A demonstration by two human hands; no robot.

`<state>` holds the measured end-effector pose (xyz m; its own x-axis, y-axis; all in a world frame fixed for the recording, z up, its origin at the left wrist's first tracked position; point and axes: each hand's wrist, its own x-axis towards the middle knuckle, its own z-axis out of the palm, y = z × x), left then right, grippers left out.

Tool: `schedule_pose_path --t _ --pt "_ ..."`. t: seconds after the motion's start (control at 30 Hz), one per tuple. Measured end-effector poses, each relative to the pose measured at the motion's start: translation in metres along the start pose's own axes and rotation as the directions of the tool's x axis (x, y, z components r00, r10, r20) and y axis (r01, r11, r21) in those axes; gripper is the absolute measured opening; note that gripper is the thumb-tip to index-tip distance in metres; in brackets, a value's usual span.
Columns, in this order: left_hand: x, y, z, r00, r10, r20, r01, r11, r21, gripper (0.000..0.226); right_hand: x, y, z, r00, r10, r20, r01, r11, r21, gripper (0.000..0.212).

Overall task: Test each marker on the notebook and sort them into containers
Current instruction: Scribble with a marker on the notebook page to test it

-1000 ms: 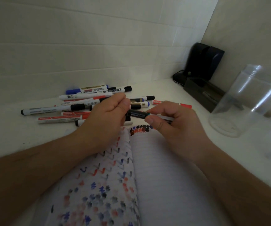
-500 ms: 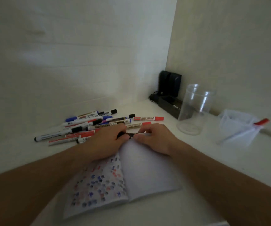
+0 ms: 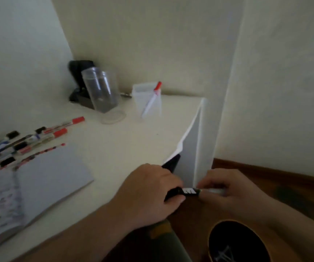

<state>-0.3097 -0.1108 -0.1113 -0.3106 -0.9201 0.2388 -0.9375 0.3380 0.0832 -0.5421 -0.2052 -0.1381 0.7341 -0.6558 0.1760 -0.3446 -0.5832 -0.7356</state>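
Both hands are holding one marker past the right front corner of the worktop, off the surface. The left hand is gripping the black end, and the right hand is pinching the white barrel; probably the cap is being pressed on or pulled off. The label is too blurred to read. The notebook is lying open at the left front edge, the other markers beside its far edge. The round clear jar and the square clear container, with one red-capped marker leaning inside, are waiting near the back edge for sorting.
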Motion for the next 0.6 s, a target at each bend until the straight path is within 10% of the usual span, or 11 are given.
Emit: schedule_pose_path --t 0.37,0.6 --pt "0.088 0.104 0.211 0.842 -0.017 0.538 0.156 0.964 -0.215 0.023 -0.137 0.176 0.03 0.771 0.635 0.048 -0.63 0.772 -0.085 0.005" --pt "0.106 0.099 0.2 0.901 -0.065 0.428 0.236 0.903 -0.358 0.042 -0.14 0.211 0.029 0.759 0.642 -0.103 -0.65 0.753 -0.103 0.041"
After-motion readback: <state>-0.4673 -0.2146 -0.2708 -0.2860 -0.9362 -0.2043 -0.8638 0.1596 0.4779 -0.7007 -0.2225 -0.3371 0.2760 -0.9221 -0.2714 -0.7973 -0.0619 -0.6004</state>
